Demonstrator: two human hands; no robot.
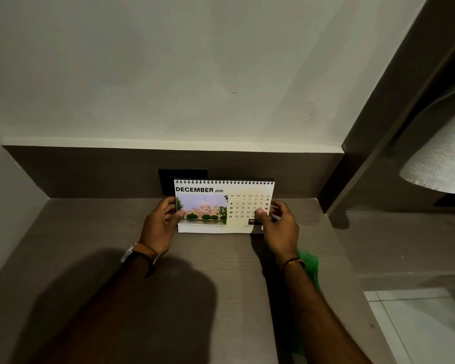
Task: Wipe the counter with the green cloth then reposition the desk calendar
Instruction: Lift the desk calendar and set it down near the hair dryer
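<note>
— Where is the desk calendar (222,206)?
— Upright near the table's (90,232) back edge, in front of a dark wall plate (168,177). The left hand (161,222) pinches its left edge, the right hand (279,224) its right edge, thumbs on the front.
— And the green cloth (309,264)?
— Lying on the table near the right edge, partly hidden under the right forearm.
— Room to move?
— Bare tabletop to the left and toward the front edge.

Dim, warm-grey lighting. Heavy arm shadows on counter (221,258) lower left. Sharp centre; wide-angle bending at edges; bright floor tiles (418,324) lower right.
</note>
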